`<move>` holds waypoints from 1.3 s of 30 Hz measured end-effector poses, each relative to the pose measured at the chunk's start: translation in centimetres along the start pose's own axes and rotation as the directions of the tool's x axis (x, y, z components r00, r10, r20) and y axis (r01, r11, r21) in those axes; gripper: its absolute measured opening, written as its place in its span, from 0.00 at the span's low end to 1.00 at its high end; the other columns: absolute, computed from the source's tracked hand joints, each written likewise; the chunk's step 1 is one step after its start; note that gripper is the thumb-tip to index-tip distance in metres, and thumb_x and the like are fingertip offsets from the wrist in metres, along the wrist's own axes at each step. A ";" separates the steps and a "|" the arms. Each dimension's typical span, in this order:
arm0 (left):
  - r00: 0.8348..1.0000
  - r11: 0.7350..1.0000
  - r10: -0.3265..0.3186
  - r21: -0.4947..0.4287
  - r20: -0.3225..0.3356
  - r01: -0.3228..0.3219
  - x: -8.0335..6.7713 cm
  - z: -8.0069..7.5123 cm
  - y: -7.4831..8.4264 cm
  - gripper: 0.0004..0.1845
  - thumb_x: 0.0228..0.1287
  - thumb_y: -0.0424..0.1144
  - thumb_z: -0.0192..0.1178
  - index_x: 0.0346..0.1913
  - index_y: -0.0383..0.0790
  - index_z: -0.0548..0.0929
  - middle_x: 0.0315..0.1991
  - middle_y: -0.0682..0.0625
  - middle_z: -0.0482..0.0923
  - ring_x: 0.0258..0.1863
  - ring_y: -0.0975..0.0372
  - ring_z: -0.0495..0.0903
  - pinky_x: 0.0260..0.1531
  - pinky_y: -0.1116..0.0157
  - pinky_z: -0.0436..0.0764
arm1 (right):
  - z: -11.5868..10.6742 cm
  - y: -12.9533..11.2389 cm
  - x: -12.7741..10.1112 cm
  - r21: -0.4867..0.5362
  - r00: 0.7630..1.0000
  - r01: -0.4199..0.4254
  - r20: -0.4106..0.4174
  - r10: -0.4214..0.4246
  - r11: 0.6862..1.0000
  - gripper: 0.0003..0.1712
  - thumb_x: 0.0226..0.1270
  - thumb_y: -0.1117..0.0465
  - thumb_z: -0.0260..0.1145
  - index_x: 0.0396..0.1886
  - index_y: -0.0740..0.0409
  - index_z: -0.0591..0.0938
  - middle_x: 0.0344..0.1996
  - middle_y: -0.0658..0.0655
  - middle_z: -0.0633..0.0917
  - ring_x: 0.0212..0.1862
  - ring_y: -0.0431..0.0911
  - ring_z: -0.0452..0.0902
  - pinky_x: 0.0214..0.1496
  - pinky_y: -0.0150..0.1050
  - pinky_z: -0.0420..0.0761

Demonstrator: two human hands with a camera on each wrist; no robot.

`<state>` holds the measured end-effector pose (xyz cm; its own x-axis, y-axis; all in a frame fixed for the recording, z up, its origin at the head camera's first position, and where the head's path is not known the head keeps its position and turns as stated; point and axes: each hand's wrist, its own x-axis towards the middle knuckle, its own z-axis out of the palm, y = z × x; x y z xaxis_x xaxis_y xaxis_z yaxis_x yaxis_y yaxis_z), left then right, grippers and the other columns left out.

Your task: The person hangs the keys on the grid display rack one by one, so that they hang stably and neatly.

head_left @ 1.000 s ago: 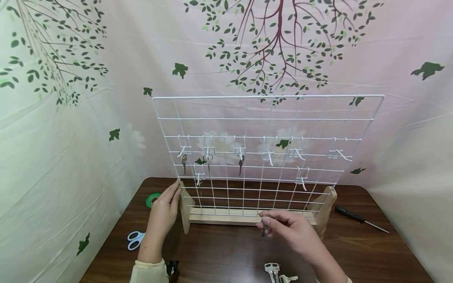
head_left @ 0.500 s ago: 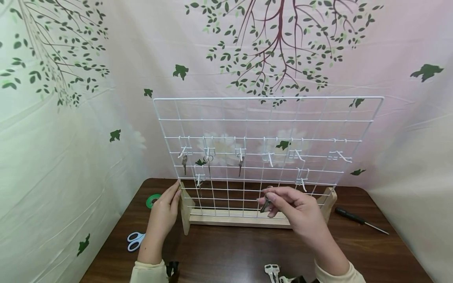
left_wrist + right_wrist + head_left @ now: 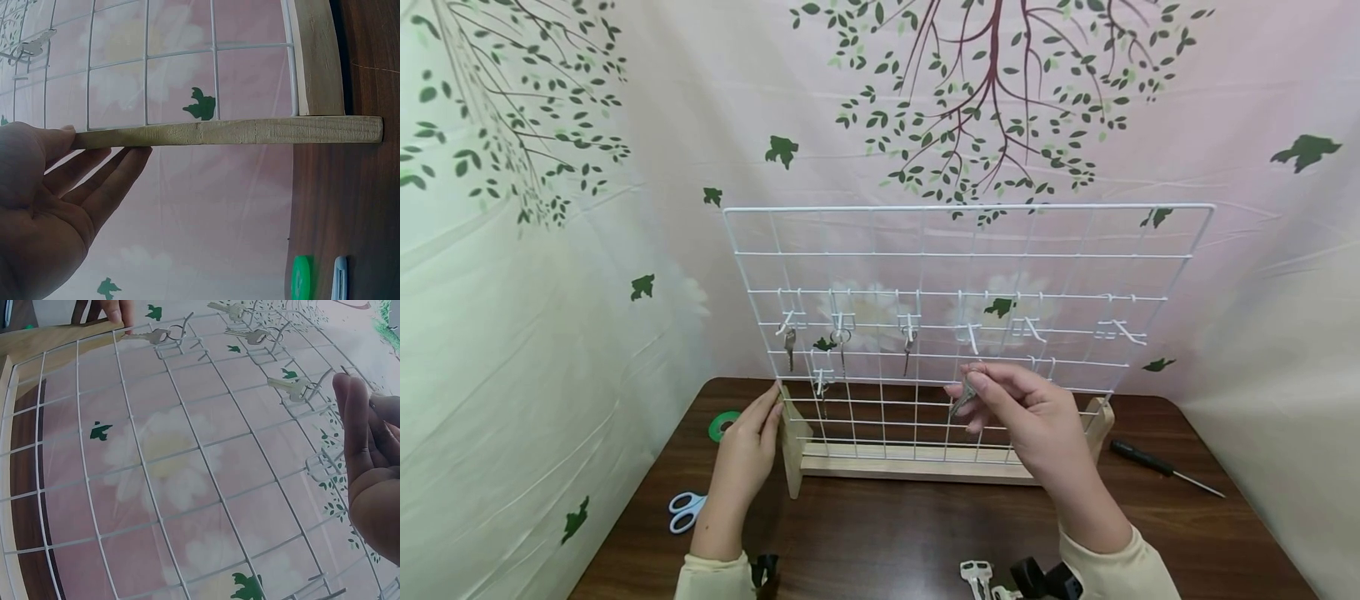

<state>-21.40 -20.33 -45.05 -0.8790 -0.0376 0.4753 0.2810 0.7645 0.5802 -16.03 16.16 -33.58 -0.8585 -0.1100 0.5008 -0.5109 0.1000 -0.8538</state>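
My right hand (image 3: 1026, 417) pinches a metal key (image 3: 962, 402) between thumb and fingers, in front of the white wire grid (image 3: 970, 254). Just above the hand juts a bare white hook (image 3: 973, 337). In the right wrist view the fingers (image 3: 356, 425) hide nearly all of that key. My left hand (image 3: 748, 442) grips the wooden side post (image 3: 237, 131) of the grid's stand, thumb on one face and fingers on the other. Several keys hang on hooks at the grid's left, among them one key (image 3: 790, 348) at the far left and another key (image 3: 297, 389) nearer my right hand.
More keys (image 3: 976, 575) lie on the dark table at the front. A screwdriver (image 3: 1150, 458) lies right of the stand. Green tape (image 3: 722, 426) and blue-handled scissors (image 3: 685, 511) lie to the left. Other bare hooks (image 3: 1126, 332) stick out on the grid's right side.
My right hand has risen with the key from near the stand's wooden base bar to just below the middle row of hooks. The left hand has stayed on the post.
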 end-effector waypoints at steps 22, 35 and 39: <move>1.000 1.000 0.013 -0.005 -0.004 -0.013 -0.1 0.1 0.1 0.24 0.84 0.36 0.55 0.77 0.37 0.75 0.72 0.37 0.79 0.68 0.42 0.83 0.61 0.43 0.87 | 0.0 1.8 1.5 -0.011 0.996 -0.077 -0.034 0.077 0.997 0.15 0.82 0.61 0.64 0.58 0.67 0.84 0.42 0.50 0.95 0.36 0.41 0.91 0.38 0.40 0.93; 1.000 1.000 0.008 -0.006 0.002 -0.008 -0.1 0.1 -0.1 0.24 0.85 0.38 0.56 0.78 0.38 0.74 0.73 0.38 0.79 0.69 0.43 0.82 0.61 0.43 0.87 | 0.1 2.8 1.2 -0.101 0.988 -0.148 -0.053 0.144 0.984 0.16 0.81 0.62 0.65 0.61 0.66 0.82 0.51 0.63 0.92 0.42 0.39 0.92 0.47 0.37 0.94; 1.000 1.000 0.007 -0.005 0.000 -0.007 -0.1 0.1 -0.1 0.24 0.84 0.38 0.56 0.77 0.38 0.75 0.72 0.38 0.79 0.69 0.43 0.82 0.62 0.43 0.87 | 0.0 3.1 0.3 -0.144 0.977 -0.211 -0.028 0.209 0.967 0.22 0.83 0.59 0.64 0.69 0.63 0.78 0.60 0.67 0.89 0.46 0.38 0.92 0.50 0.35 0.93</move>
<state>-21.41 -20.39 -45.20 -0.8773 -0.0324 0.4789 0.2886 0.7617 0.5801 -17.88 16.45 -36.04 -0.9473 -0.0586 0.3149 -0.3189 0.2625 -0.9107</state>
